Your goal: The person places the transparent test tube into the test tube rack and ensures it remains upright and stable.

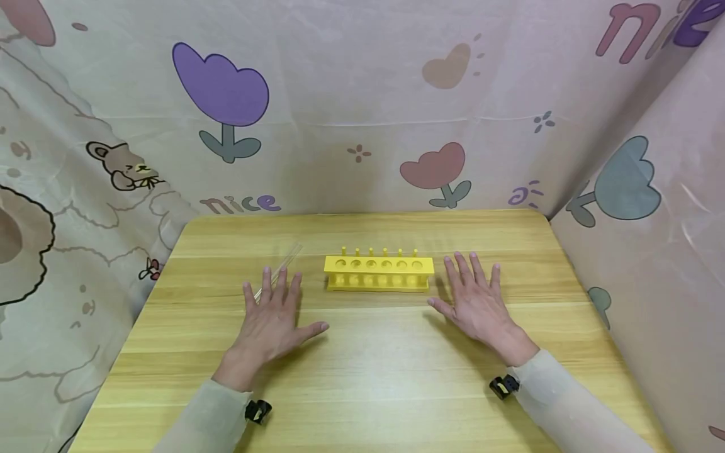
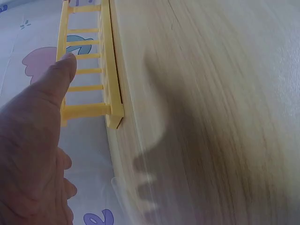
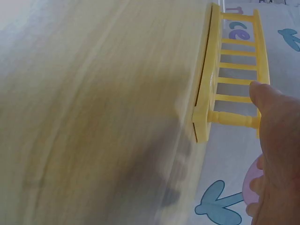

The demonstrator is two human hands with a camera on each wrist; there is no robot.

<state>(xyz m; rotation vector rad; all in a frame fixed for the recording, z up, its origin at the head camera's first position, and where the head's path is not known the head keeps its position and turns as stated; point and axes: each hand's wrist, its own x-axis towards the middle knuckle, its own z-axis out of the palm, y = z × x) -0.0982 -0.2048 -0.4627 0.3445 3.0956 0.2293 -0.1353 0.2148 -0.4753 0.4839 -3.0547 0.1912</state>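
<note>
A yellow test tube rack [image 1: 378, 283] stands toward the back of the table, with a row of holes along its top and a row of pegs behind them. To its left, clear thin tubes [image 1: 292, 254] lie slanted on the wood, partly hidden behind fingers. My left hand [image 1: 270, 324] is spread out left of the rack, nearest those tubes, holding nothing. On the rack's right side my right hand [image 1: 480, 308] is spread too, with nothing in it. Both wrist views show the rack [image 2: 112, 70] beyond a thumb, with the hand's shadow on the wood.
The wooden table [image 1: 391, 390] has a pale, light-grained top. Printed curtains [image 1: 328, 82] hang behind it and along both sides, close to its edges. Each wrist wears a small black device [image 1: 258, 411] at the sleeve cuff.
</note>
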